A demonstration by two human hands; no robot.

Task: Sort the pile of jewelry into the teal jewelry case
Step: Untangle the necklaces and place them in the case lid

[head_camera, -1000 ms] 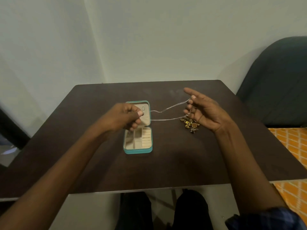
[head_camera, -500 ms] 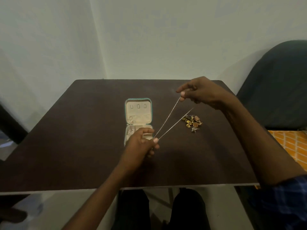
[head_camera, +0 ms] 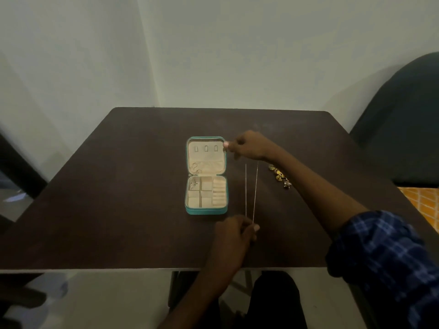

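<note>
One teal jewelry case (head_camera: 205, 211) open flat on dark table (head_camera: 107, 198). One thin chain (head_camera: 251, 193) stretched in two strands just right of case, pinched at both ends: left hand (head_camera: 234, 233) closed on near end, right hand (head_camera: 249, 146) closed on far end beside lid corner. One jewelry pile (head_camera: 279, 176) farther right of case. One small piece (head_camera: 194, 184) in case's left compartment.

A dark brown worktop (head_camera: 118, 210) with rounded far corners stands against plain pale walls (head_camera: 237, 55) that meet in a corner behind it (the light is dim and greenish). A dark upholstered chair (head_camera: 399, 129) sits at right, beside orange patterned fabric (head_camera: 422, 200); pale floor (head_camera: 107, 300) shows below
</note>
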